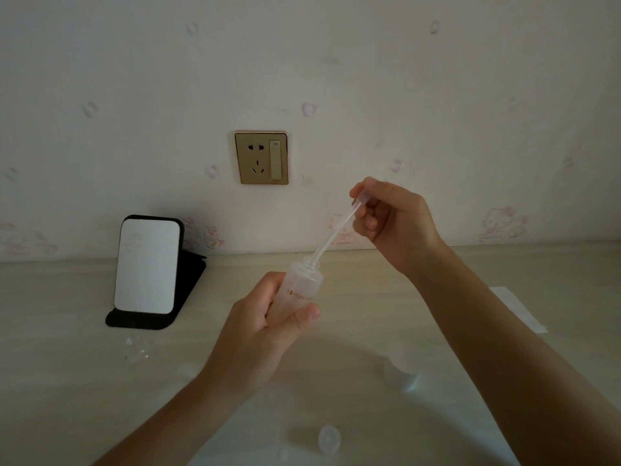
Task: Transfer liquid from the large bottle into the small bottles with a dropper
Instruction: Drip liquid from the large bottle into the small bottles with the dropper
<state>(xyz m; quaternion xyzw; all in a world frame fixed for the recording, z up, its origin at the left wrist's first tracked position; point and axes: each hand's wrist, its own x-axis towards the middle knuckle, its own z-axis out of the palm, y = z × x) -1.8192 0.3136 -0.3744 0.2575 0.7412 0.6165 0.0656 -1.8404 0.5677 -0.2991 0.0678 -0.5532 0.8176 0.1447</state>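
Small clear vial (329,438) lies at the near edge of the counter (67,364). Left grip (255,334) clasps the large bottle (299,294), likely light, slick plastic; right grip (393,220) pinches the dropper (338,232) by its soft bulb.

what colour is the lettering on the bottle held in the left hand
Orange-red, printed on the frosted bottle; it shows best in the head view.

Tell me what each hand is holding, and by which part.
The left hand grips the bottle around its body; the right hand pinches the dropper at its top end.
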